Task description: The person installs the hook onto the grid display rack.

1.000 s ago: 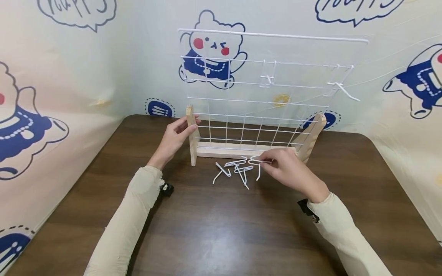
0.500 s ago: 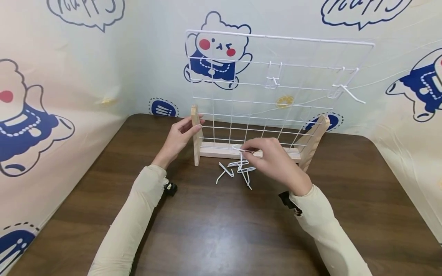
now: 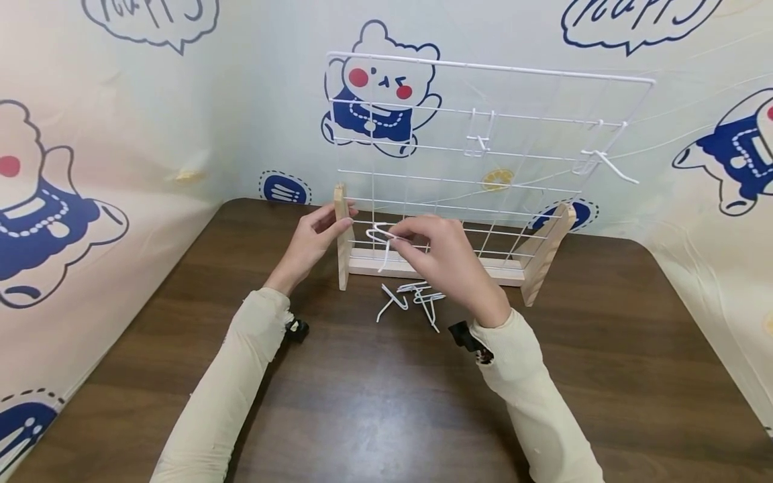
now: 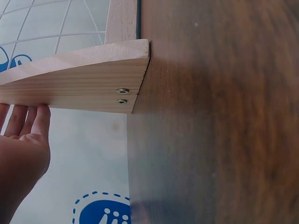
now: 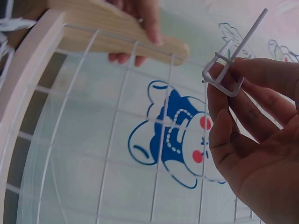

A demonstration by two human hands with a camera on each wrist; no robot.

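Note:
My left hand (image 3: 306,245) grips the left wooden end piece (image 3: 343,258) of a white wire grid rack (image 3: 495,68), thumb in front and fingers behind. In the left wrist view, the fingers (image 4: 41,122) hold the wood's edge. My right hand (image 3: 447,258) pinches a white wire hook (image 5: 249,35) between thumb and fingers. It is raised in front of the grid's lower left part, its prong slanting down in the head view. Below, several loose white hooks (image 3: 427,295) lie on the table, with one hook (image 3: 394,302) a little apart on the left.
Two hooks hang on the grid, one middle hook (image 3: 480,141) and one right hook (image 3: 616,169) with a long prong. A wooden base bar (image 3: 386,265) joins the left end piece to the right end piece (image 3: 546,258). Printed cloth (image 3: 241,100) stands behind the brown table (image 3: 374,402).
My right hand has lifted the hook from beside the pile and carried it left and up toward the grid's left side. The left hand stays on the wooden end piece.

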